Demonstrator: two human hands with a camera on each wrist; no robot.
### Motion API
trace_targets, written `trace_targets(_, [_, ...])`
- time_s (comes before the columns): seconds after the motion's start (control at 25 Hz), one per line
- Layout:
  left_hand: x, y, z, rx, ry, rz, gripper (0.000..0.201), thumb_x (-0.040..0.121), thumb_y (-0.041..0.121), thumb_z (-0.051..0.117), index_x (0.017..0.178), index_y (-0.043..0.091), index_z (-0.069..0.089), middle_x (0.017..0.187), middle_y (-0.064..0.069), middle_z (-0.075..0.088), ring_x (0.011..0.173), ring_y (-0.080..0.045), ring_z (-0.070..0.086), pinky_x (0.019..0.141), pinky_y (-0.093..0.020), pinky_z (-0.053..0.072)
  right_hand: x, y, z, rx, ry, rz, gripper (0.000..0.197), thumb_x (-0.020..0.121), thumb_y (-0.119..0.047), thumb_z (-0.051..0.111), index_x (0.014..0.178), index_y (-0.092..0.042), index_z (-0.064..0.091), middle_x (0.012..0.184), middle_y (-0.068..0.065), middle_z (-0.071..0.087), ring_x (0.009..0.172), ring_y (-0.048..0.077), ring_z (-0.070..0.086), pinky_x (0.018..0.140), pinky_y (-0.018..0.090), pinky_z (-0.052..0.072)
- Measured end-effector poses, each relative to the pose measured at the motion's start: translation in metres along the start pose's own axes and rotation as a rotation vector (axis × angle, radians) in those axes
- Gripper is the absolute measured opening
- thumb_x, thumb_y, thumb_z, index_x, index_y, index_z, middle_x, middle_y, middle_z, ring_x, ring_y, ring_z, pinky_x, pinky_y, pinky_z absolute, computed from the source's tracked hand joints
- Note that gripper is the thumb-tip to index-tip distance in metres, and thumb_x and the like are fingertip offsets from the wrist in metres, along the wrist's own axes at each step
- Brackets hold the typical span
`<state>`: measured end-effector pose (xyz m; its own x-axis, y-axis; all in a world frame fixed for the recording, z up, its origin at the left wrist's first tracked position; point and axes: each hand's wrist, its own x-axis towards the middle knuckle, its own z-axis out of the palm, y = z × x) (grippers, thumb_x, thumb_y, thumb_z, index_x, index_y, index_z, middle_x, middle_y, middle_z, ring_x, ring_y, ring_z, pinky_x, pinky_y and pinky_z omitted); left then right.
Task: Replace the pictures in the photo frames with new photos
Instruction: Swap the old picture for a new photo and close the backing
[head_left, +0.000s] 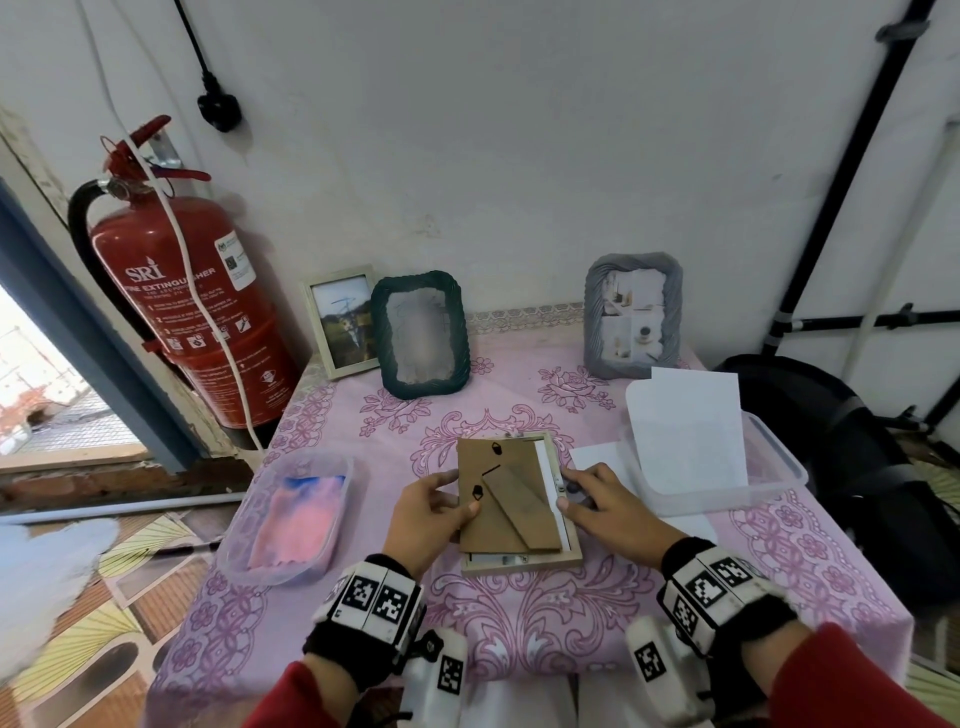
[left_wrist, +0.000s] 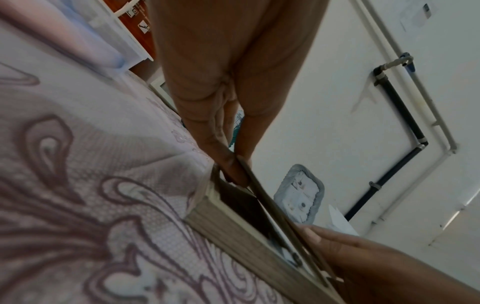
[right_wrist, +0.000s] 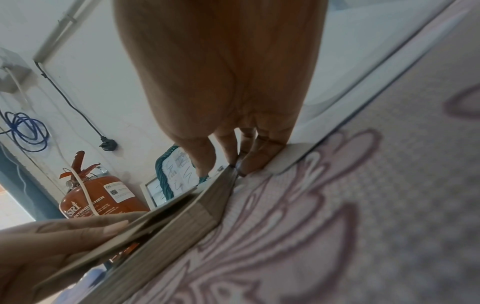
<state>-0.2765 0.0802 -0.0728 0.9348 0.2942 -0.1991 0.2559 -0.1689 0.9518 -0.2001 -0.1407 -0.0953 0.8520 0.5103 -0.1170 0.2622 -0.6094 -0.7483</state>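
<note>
A pale wooden photo frame (head_left: 521, 563) lies face down in the middle of the pink tablecloth. Its brown backing board (head_left: 493, 519), with a fold-out stand, sits loose and tilted up on the left. My left hand (head_left: 457, 496) pinches the board's left edge, thumb on top and fingers beneath, and the left wrist view shows the left hand (left_wrist: 233, 170) lifting the board (left_wrist: 272, 207) off the frame (left_wrist: 241, 232). My right hand (head_left: 566, 488) holds the frame's right rail between thumb and fingertips; the right wrist view shows that hand (right_wrist: 228, 164) there too. A white photo (head_left: 545, 465) shows under the board.
Three upright frames stand at the back: white (head_left: 345, 322), green (head_left: 426, 335), grey (head_left: 632, 314). A clear tub (head_left: 234, 551) with pink-blue prints sits left, another tub (head_left: 779, 467) with white sheets (head_left: 685, 431) right. A fire extinguisher (head_left: 197, 312) stands beyond the table's left edge.
</note>
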Motion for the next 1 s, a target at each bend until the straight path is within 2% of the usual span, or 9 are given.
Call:
trace_targets(0.12, [0.002,-0.001,0.005,0.085,0.048,0.033,0.051,0.08,0.004,0.07,0.127,0.005,0.053,0.084,-0.014,0.056,0.081,-0.026,0.058,0.079,-0.043,0.057,0.0,0.0,0.001,-0.008,0.002,-0.003,0.059,0.094,-0.032,0.053,0.145,-0.011,0.031,0.119,0.002,0.038,0.099,0.011,0.052,0.09,0.016,0.036])
trace_targets(0.24, [0.004,-0.003,0.009,0.15,0.08,0.057,0.049,0.078,0.008,0.073,0.124,0.007,0.056,0.082,-0.008,0.055,0.08,-0.023,0.056,0.085,-0.046,0.054,0.0,0.001,0.001,-0.016,-0.004,-0.002,0.062,0.092,-0.032,0.055,0.145,-0.012,0.03,0.118,0.001,0.038,0.098,0.011,0.052,0.088,0.016,0.036])
trace_targets(0.32, [0.004,-0.003,0.011,0.181,0.084,0.078,0.049,0.077,0.01,0.073,0.123,0.007,0.057,0.082,-0.004,0.055,0.078,-0.019,0.055,0.081,-0.038,0.056,0.0,0.001,0.001,-0.015,-0.004,-0.001,0.061,0.092,-0.032,0.055,0.145,-0.012,0.03,0.117,0.001,0.037,0.098,0.011,0.052,0.088,0.015,0.036])
trace_targets(0.44, [0.004,-0.004,0.012,0.28,0.088,0.109,0.049,0.077,0.014,0.074,0.122,0.008,0.058,0.09,-0.006,0.055,0.072,-0.012,0.053,0.066,-0.01,0.049,0.0,0.0,0.0,-0.017,-0.006,0.001,0.06,0.093,-0.029,0.055,0.145,-0.012,0.03,0.117,0.002,0.038,0.097,0.011,0.052,0.088,0.015,0.036])
trace_targets(0.52, [0.004,-0.006,0.011,0.336,0.108,0.121,0.047,0.076,0.017,0.076,0.119,0.011,0.059,0.101,-0.011,0.053,0.071,-0.009,0.05,0.063,-0.004,0.043,0.0,-0.001,0.0,-0.023,-0.007,0.003,0.058,0.094,-0.028,0.053,0.145,-0.012,0.031,0.119,0.004,0.039,0.097,0.011,0.052,0.089,0.015,0.036])
trace_targets(0.6, [0.004,-0.008,0.011,0.339,0.108,0.116,0.047,0.076,0.019,0.076,0.118,0.011,0.059,0.111,-0.013,0.048,0.08,-0.012,0.051,0.074,-0.009,0.044,0.0,-0.002,-0.001,-0.027,-0.006,0.004,0.057,0.094,-0.028,0.052,0.145,-0.012,0.031,0.12,0.004,0.039,0.098,0.012,0.052,0.088,0.015,0.035])
trace_targets(0.72, [0.005,-0.011,0.01,0.309,0.049,0.106,0.052,0.077,0.017,0.075,0.123,0.01,0.053,0.118,-0.014,0.047,0.093,-0.017,0.052,0.091,-0.025,0.048,-0.001,-0.001,-0.001,0.005,-0.007,0.02,0.056,0.095,-0.031,0.05,0.144,-0.014,0.032,0.122,0.003,0.04,0.105,0.012,0.051,0.09,0.015,0.033])
trace_targets(0.88, [0.008,-0.013,0.007,0.305,0.03,0.104,0.058,0.075,0.017,0.077,0.127,0.012,0.05,0.118,-0.015,0.047,0.093,-0.017,0.051,0.088,-0.023,0.046,-0.001,0.0,0.001,0.101,0.014,0.058,0.054,0.095,-0.038,0.048,0.143,-0.016,0.036,0.12,-0.001,0.042,0.11,0.008,0.048,0.092,0.017,0.03])
trace_targets(1.0, [0.01,-0.015,0.005,0.289,0.018,0.105,0.058,0.074,0.016,0.077,0.126,0.013,0.052,0.117,-0.017,0.048,0.091,-0.017,0.051,0.09,-0.026,0.048,-0.001,0.0,0.001,0.109,0.009,0.056,0.057,0.091,-0.04,0.054,0.141,-0.018,0.037,0.118,-0.002,0.042,0.103,0.006,0.049,0.088,0.015,0.032])
